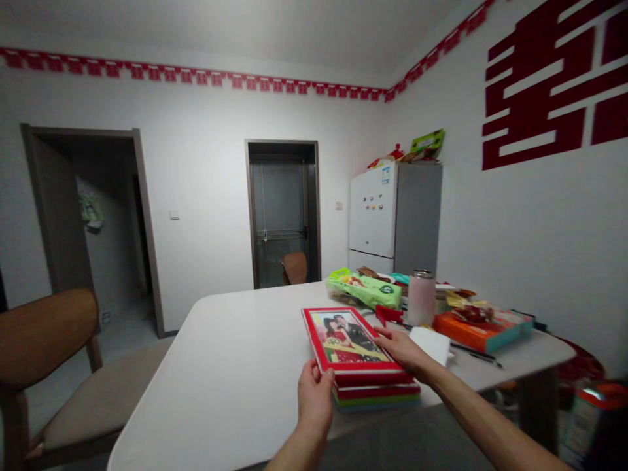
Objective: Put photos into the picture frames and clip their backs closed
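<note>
A red picture frame (353, 371) with a photo of two people in it lies face up on a short stack. Below its front edge show the edges of more pieces, red, green and blue, in the stack (377, 396). My left hand (315, 392) grips the frame's near left corner, thumb on top. At its right edge, my right hand (400, 347) holds the frame with the thumb over the rim. The undersides of both hands' grips are hidden. Just beyond my right hand lies a white sheet of paper (430, 345).
On the white table (220, 366) stand a pink bottle (421, 299), a green snack packet (366, 289) and an orange box (478, 328). A black pen (478, 355) lies near the right edge. A brown chair (46, 333) is at the left, and a fridge (392, 209) behind.
</note>
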The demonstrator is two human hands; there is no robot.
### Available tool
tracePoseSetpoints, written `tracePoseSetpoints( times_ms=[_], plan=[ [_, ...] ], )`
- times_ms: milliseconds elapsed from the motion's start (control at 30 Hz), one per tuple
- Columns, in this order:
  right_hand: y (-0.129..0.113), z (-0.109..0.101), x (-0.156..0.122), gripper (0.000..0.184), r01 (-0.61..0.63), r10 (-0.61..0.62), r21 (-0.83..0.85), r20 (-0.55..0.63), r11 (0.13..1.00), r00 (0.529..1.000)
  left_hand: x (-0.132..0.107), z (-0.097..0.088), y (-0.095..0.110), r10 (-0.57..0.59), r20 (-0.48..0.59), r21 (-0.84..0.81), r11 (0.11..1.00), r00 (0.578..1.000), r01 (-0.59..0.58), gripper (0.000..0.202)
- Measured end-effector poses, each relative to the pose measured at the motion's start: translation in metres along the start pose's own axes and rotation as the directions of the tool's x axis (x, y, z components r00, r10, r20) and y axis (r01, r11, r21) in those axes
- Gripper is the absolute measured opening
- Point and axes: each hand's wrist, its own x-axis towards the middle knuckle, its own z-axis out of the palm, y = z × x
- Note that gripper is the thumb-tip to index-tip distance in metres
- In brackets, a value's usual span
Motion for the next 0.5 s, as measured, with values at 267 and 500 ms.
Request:
tracePoseSetpoints(
  times_ms=[267, 500],
  plan=[
    [0.034, -0.021, 0.007, 0.032, 0.003, 0.007, -0.093, 0.117, 0.996, 0.993, -0.003, 0.012, -0.028, -0.063, 0.001, 0.269, 0.961, 0.998, 0.061, 0.040],
    [0.075, -0.014, -0.004, 0.035, -0.086, 0.090, -0.121, 0.025, 0.989, 0.996, -0.005, -0.005, -0.040, -0.133, 0.009, 0.385, 0.915, 0.991, 0.120, 0.053]
  ],
)
